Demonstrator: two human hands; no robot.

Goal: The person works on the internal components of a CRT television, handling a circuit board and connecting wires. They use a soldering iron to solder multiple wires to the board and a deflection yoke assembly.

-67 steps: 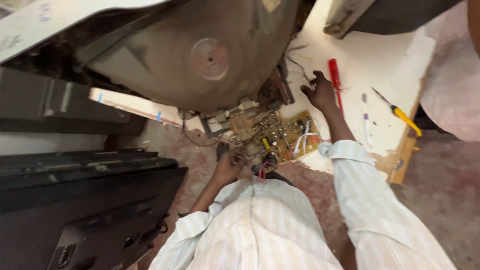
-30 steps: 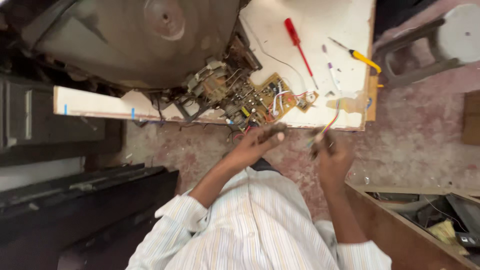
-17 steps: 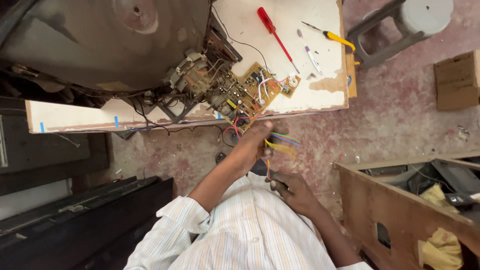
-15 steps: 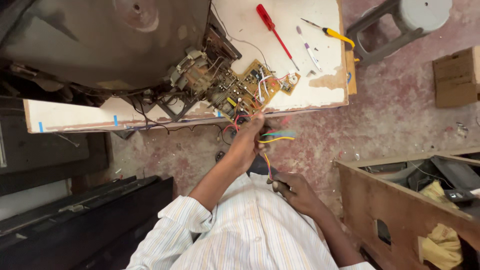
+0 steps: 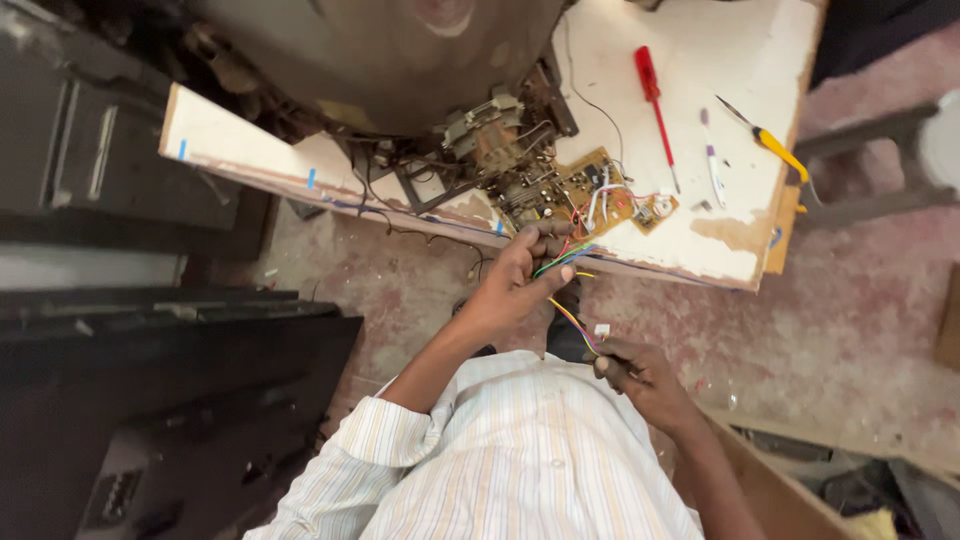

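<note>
Fingers: left hand [image 5: 515, 285] pinches coloured wires [image 5: 562, 258] | right hand [image 5: 640, 375] grips wire end, white connector [image 5: 601, 329]

Red, green, yellow and blue wires [image 5: 565, 262] pinched in the left hand [image 5: 515, 283]. Just beyond, a tan-yellow circuit board [image 5: 600, 190]. Farther out: red-handled screwdriver [image 5: 652, 95], yellow-handled screwdriver [image 5: 775, 148], chipped white tabletop [image 5: 700, 40]. Below the grip, cream shirt [image 5: 520, 450] with thin stripes.

On the far white desk [image 5: 720, 215] lie a red screwdriver [image 5: 653, 100], a small purple pen [image 5: 710, 160] and a yellow-handled screwdriver [image 5: 775, 148], side by side. Black cabinets [image 5: 150, 400] stand left on the speckled floor [image 5: 850, 310].
</note>
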